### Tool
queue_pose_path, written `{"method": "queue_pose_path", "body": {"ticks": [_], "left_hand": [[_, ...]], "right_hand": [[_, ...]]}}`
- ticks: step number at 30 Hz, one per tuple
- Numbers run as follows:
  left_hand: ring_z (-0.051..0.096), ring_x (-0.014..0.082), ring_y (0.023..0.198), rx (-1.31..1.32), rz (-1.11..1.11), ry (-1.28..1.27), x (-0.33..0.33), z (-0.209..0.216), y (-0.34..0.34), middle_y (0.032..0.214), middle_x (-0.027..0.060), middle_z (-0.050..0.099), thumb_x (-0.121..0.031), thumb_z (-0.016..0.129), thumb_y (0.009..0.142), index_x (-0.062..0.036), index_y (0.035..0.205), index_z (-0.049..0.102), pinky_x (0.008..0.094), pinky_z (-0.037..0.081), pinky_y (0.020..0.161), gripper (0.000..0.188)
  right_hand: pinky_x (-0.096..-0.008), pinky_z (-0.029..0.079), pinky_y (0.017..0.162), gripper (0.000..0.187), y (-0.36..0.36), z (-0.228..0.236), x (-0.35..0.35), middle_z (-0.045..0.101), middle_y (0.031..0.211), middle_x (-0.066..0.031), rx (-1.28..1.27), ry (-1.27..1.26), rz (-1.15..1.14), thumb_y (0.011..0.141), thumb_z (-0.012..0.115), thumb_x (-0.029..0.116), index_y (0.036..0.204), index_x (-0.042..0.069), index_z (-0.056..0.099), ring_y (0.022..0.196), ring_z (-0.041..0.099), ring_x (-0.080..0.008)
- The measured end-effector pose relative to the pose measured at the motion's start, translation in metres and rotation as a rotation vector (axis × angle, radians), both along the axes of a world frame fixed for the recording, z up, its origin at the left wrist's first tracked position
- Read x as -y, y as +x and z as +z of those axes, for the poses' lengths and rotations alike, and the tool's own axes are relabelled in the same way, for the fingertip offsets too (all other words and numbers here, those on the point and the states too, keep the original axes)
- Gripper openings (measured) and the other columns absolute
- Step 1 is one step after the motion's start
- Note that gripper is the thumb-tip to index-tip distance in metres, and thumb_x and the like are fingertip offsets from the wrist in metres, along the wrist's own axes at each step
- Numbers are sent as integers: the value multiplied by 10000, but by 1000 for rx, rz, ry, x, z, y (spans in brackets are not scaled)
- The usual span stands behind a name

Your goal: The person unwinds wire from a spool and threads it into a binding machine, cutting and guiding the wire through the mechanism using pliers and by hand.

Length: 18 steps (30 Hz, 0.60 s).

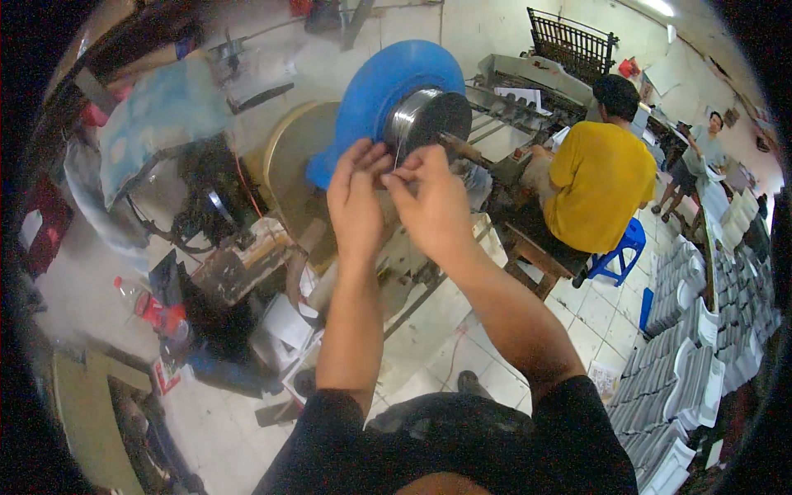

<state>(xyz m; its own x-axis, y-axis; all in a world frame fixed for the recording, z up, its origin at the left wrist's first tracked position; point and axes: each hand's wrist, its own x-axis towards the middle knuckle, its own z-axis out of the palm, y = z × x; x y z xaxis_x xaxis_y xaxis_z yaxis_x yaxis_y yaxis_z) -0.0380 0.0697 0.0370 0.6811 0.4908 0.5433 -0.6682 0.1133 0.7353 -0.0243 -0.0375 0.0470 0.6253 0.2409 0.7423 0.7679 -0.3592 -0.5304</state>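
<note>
A spool of thin silver wire (407,118) with a black end flange (444,117) sits on a rod in front of a large round blue plastic guard (375,78). From its winding a fine strand runs down to my fingers. My right hand (431,198) pinches this strand between thumb and forefinger, just below the spool. Close beside it, my left hand (359,198) has its fingers curled in, their tips meeting at the same strand. The strand's end is too fine to make out.
Right of the spool, a person in a yellow shirt (598,186) sits at a machine, beside a blue stool (620,252). Stacks of grey-white printed sheets (668,371) line the right. A pale blue cushion (165,124) and a red-capped bottle (148,305) are at left. Another person (705,148) stands far right.
</note>
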Motion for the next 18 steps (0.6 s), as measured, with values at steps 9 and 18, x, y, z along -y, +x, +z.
{"method": "queue_pose_path", "body": {"ticks": [9,18], "left_hand": [[671,268,910,-124,631,686,12,18,9,986,170,693,-188,707,854,2,1006,713,332,493,854,244],[664,274,775,-127,726,627,28,11,21,880,175,678,-159,682,862,15,966,706,339,502,723,204]], "right_hand": [[-390,503,702,253,53,-66,47,686,847,-182,-426,-215,246,941,589,268,1007,49,698,760,665,-304],[-451,507,741,342,229,-18,133,672,838,-180,-24,-623,177,926,571,393,942,72,686,813,634,-399]]}}
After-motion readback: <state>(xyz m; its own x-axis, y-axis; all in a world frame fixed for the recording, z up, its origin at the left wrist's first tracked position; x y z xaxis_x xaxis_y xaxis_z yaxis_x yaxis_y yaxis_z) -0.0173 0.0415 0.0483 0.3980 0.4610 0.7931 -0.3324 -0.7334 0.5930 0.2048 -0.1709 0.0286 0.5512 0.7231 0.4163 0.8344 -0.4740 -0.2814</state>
